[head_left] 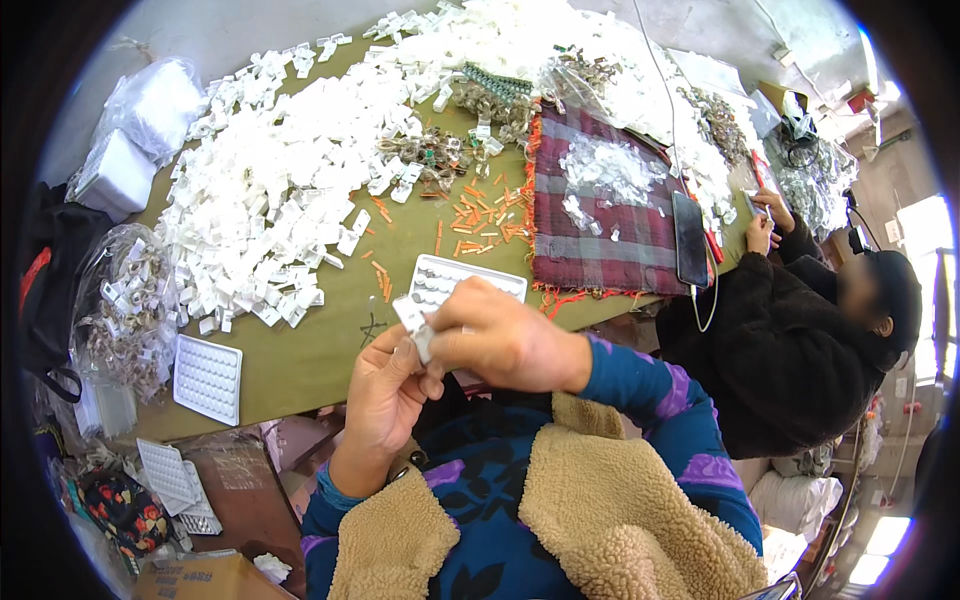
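Between my two hands, just off the table's near edge, is a small white plastic housing [413, 322]. My left hand [388, 385] pinches it from below with thumb and fingers. The fingers of my right hand [500, 335] are closed on its right side and cover part of it; whether they also hold a smaller part, I cannot make out. Right behind my right hand lies a white tray with round pockets [430, 275], partly hidden by the hand. A large heap of similar white housings [260, 190] spreads over the green table beyond.
Small orange strips [480, 215] lie scattered mid-table beside metal parts [430, 155]. A plaid cloth [590, 245] carries clear plastic pieces; a phone [689, 240] with a cable rests on its right edge. Another white tray [207, 380] lies left. A person in black [790, 340] works at right.
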Available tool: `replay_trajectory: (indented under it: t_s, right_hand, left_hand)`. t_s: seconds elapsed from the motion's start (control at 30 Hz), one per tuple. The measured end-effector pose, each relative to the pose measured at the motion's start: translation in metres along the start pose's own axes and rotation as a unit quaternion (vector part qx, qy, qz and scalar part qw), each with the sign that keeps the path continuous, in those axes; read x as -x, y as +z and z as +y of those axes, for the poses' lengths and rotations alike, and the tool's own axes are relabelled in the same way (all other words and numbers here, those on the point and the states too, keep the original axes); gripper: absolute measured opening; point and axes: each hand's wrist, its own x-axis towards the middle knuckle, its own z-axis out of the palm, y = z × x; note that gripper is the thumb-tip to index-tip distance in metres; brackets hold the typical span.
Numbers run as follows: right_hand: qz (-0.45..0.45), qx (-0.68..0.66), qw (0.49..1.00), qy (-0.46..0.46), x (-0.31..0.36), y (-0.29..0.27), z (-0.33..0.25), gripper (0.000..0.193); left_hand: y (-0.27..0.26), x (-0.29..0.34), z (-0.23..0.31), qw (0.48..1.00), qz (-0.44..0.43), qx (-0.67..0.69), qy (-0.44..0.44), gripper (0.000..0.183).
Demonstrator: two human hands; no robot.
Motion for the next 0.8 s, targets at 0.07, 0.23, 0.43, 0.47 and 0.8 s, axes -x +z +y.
replay_trajectory:
  t_s: [0.07, 0.23, 0.43, 0.47, 0.8]
  right_hand:
    - [-0.035, 0.017, 0.999, -0.01, -0.003, 0.0, -0.004, 0.014]
    - [0.151, 0.0, 0.923, 0.354, -0.021, -0.039, 0.071, 0.018]
    - [0.088, 0.241, 0.852, 0.457, -0.026, -0.039, 0.16, 0.036]
    - [0.103, 0.241, 0.849, 0.459, -0.025, -0.035, 0.163, 0.028]
    - [0.256, 0.301, 0.88, 0.265, -0.024, -0.062, 0.143, 0.011]
  left_hand:
    - [-0.005, 0.0, 0.003, 0.999, -0.038, -0.01, 0.002, 0.03]
    - [-0.017, 0.007, 0.006, 1.0, 0.009, -0.016, 0.016, 0.029]
    - [-0.019, 0.005, 0.002, 0.997, 0.038, -0.062, 0.032, 0.027]
    - [-0.02, 0.003, 0.002, 0.996, 0.031, -0.075, 0.04, 0.026]
    - [-0.017, 0.006, -0.001, 0.996, 0.009, -0.077, 0.049, 0.025]
